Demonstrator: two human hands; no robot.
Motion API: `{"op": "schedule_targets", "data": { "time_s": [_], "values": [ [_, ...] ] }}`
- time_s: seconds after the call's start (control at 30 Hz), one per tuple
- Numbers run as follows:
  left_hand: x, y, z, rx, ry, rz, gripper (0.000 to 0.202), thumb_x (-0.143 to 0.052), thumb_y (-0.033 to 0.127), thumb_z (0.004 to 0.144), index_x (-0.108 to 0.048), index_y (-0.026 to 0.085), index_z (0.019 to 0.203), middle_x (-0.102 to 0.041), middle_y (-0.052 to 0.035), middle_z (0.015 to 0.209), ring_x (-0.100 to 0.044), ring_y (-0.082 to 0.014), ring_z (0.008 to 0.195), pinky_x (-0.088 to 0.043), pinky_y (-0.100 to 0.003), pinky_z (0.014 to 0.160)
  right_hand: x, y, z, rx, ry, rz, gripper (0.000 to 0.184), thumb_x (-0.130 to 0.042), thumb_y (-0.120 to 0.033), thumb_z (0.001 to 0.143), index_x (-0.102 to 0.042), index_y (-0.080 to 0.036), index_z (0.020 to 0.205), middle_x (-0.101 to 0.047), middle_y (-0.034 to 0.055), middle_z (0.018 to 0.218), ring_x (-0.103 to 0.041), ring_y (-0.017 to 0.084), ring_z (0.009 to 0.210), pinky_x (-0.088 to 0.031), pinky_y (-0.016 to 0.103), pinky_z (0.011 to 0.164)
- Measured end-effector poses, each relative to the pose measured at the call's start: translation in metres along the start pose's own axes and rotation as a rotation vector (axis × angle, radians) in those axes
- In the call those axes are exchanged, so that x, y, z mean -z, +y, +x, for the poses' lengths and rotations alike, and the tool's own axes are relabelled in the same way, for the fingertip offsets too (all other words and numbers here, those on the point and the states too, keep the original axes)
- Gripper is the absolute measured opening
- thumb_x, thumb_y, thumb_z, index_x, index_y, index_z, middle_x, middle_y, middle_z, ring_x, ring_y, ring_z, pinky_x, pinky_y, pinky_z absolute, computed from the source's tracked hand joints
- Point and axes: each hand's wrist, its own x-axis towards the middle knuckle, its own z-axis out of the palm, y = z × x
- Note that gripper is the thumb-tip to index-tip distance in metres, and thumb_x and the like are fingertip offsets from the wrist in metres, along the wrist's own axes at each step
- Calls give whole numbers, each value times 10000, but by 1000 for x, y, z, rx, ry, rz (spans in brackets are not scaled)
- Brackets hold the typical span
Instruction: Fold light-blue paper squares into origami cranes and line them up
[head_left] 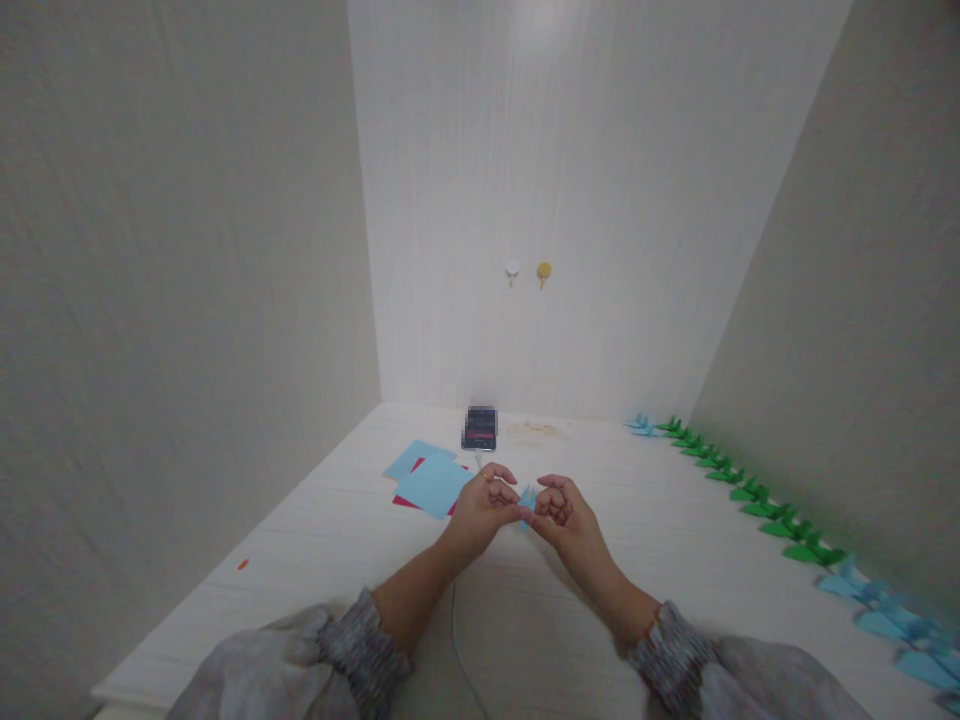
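Between my two hands, above the middle of the white table, is a small piece of folded light blue paper (528, 497). My left hand (486, 510) pinches it from the left, thumb and fingers closed on its edge. From the other side my right hand (564, 510) grips it too, its thumb tip meeting the left thumb and its fingers curled. The hands hide much of the paper's lower part. Just left of my left hand lie loose square sheets, light blue paper (433, 484) over red paper (406, 503).
A phone (480, 428) leans near the back wall, with a white cable (455, 625) running toward me. Folded green paper cranes (780, 522) and blue ones (885, 615) line the right side. An orange scrap (243, 564) lies at left. Two hooks (544, 270) are on the wall.
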Motion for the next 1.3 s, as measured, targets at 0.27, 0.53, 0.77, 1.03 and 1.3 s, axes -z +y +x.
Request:
{"op": "schedule_targets", "data": {
  "time_s": [0.27,0.53,0.77,1.03,1.3],
  "values": [
    [-1,7,-4,-1,-55,-70,361,-667,171,527,-416,167,786,-515,56,548,-458,-65,498,-318,-183,507,5,0,-3,-15,-127,16,274,-550,-256,703,-408,-212,933,-458,-37,655,-456,101,610,-349,224,559],
    [1,3,-4,17,-130,-83,375,-670,179,522,-417,169,798,-477,71,533,-430,-53,480,-296,-176,489,7,-6,-6,28,-156,-117,304,-526,-293,720,-390,-208,979,-437,-56,577,-452,103,555,-356,238,555],
    [1,4,-5,51,-150,-72,413,-674,223,528,-383,179,818,-507,62,550,-451,-56,481,-303,-177,494,6,-13,-8,-5,-165,-83,329,-499,-290,739,-349,-220,1023,-430,-61,560,-457,107,543,-366,239,545],
    [1,1,-6,-10,-174,-160,436,-636,215,590,-243,205,781,-522,59,594,-519,-87,525,-351,-206,519,-2,-15,-8,-31,-131,21,353,-515,-254,734,-284,-236,1000,-435,-79,544,-450,92,507,-355,218,513],
    [-2,-3,-3,-5,-7,-24,406,-647,268,569,-331,187,811,-554,19,659,-522,-93,562,-379,-215,546,3,-11,-6,72,-19,-223,311,-496,-249,736,-322,-211,990,-465,-55,566,-484,120,560,-388,252,575]
  ]
}}
